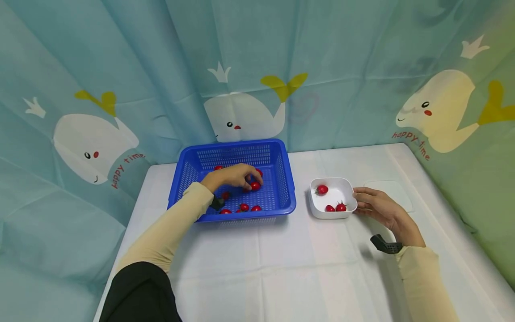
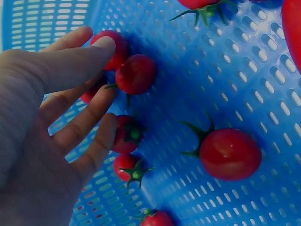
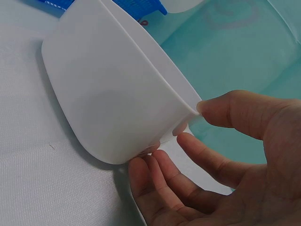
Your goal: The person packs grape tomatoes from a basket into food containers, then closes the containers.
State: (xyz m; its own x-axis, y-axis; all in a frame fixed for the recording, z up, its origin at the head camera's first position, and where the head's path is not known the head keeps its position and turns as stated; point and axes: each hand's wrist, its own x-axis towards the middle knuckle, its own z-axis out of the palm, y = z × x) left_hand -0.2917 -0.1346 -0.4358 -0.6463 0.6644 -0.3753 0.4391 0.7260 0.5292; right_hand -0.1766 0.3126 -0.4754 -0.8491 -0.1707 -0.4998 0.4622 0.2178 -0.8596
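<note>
My left hand reaches into the blue basket. Its thumb and index finger pinch a cherry tomato, the thumb tip lying over it. Against that tomato sits another cherry tomato, and several more with green stems lie close by. On the right, my right hand touches the side of a small white box. In the right wrist view the thumb tip meets the box's rim and the loosely bent fingers reach its lower wall. Three cherry tomatoes lie inside the box.
A flat, pale translucent lid lies on the white-covered table, to the right of the box and beyond the right hand. A blue-green curtain printed with whales hangs behind the table and along its sides.
</note>
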